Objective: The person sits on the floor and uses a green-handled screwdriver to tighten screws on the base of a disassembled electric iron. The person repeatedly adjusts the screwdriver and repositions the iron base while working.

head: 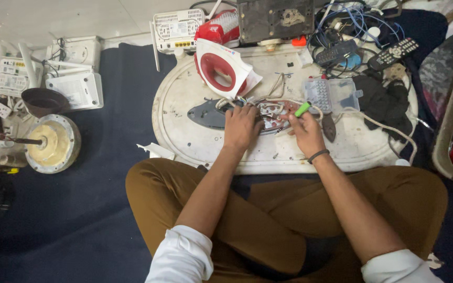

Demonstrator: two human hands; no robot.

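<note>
On white oval board [184, 131]: left hand [240, 126] presses flat on iron base [271, 114], steadying. Right hand [306, 131] grips green screwdriver [302, 109] (tip hidden). Judgement: keep driver upright, base pinned, wires clear.

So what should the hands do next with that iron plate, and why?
Probably set the tip of the green screwdriver onto a screw in the iron plate. The right hand holds the tool just above the plate, while the left hand presses on the plate, and the red and white shell lies apart.
</note>
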